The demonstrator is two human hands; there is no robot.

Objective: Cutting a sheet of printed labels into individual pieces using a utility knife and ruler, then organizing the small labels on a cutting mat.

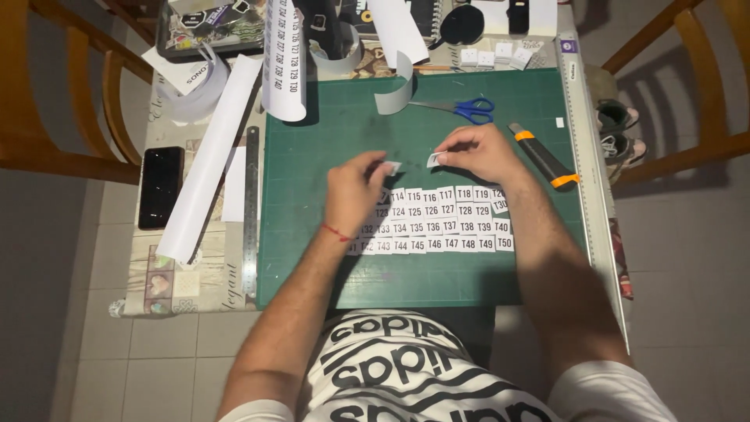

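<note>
My left hand [355, 191] pinches a small white paper square [393, 167] over the green cutting mat [328, 258]. A little to the right, my right hand [478, 152] pinches another small white paper square [432, 159]. The two squares are a short gap apart. Just below both hands, several small white printed labels [437, 223] lie in neat rows on the mat; my left hand covers the rows' left end.
Blue-handled scissors [469, 109] and a black-and-orange utility knife [543, 156] lie on the mat. A steel ruler [251, 211], rolled white paper [207, 164] and a black phone [160, 186] lie left of it. A long ruler [587, 164] runs along the right. Wooden chairs flank the table.
</note>
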